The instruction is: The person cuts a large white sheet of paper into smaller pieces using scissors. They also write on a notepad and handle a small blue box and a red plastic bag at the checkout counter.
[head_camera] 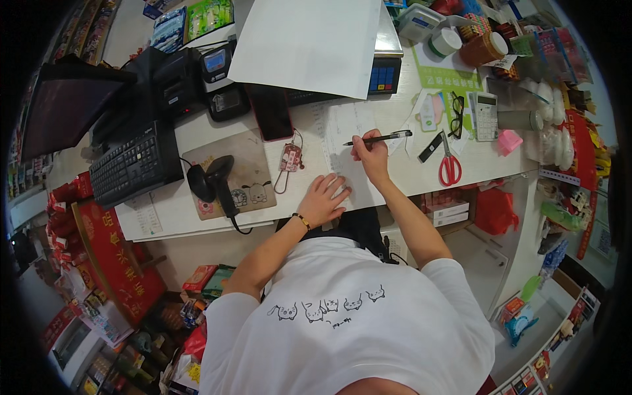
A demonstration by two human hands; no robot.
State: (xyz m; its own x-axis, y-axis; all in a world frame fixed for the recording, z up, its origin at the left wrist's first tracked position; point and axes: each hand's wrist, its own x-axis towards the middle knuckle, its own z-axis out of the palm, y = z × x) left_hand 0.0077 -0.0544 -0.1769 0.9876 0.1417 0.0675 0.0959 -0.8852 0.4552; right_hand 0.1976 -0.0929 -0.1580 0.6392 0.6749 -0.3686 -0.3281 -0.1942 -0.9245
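A black pen (390, 137) is gripped in my right hand (371, 157), its tip pointing left just over a sheet of handwritten paper (335, 129). Whether the tip touches the sheet I cannot tell. My left hand (325, 200) lies with fingers spread on the sheet's lower left edge, near the counter's front. A beaded bracelet (301, 221) circles that wrist. Left of the paper are a dark phone (270, 112) and a red-and-white key pouch (290, 158) with a strap. A large white sheet (308, 44) hides what is under it at the back.
A handheld barcode scanner (220, 185) stands on a patterned mat (256, 153), beside a black keyboard (136, 160). To the right lie red-handled scissors (450, 168), glasses (457, 116), a calculator (486, 116) and a pink object (509, 142). Behind them are jars (484, 49).
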